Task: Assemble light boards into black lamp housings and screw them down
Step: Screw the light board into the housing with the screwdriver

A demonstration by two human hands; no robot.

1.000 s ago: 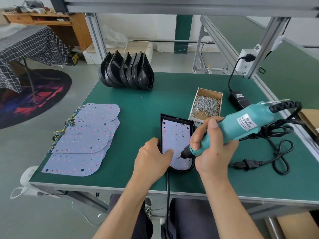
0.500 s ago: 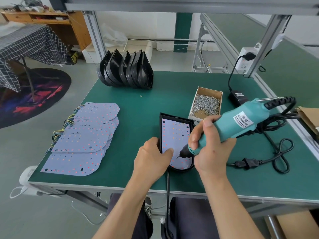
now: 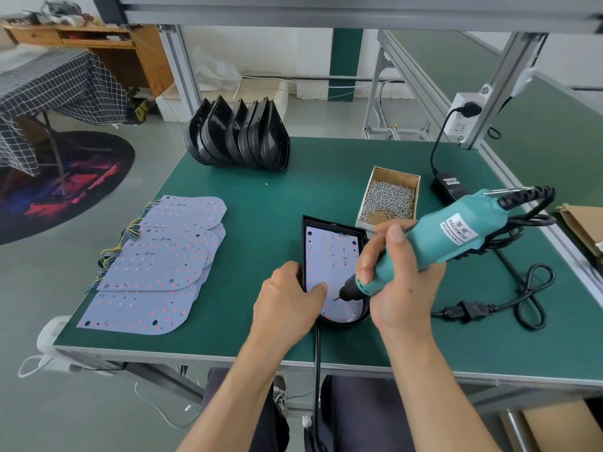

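The light board (image 3: 329,272) lies seated in a black lamp housing (image 3: 361,238) near the front edge of the green bench (image 3: 326,190), its long axis running away from me and its rounded end toward me. I hold the housing's left rim with my left hand (image 3: 287,305), fingers curled over the edge and the thumb resting on the board's face. My right hand (image 3: 396,282) grips the teal electric screwdriver (image 3: 450,236), fingers wrapped round its barrel; the tool slopes down from upper right to lower left, so that its bit meets the board near the rounded end, just beside my left thumb. I cannot tell whether a screw sits under the bit. I judge this the driving step for a fastener at the near end, with the right hand the nearer to the next holes, which lie farther along the long axis, away from me. Beyond the housing stands an open box of screws (image 3: 390,199), just beside its far right corner; to the left lies a fanned stack of spare light boards (image 3: 153,265), and at the far edge a row of empty housings (image 3: 238,138) stands on end.
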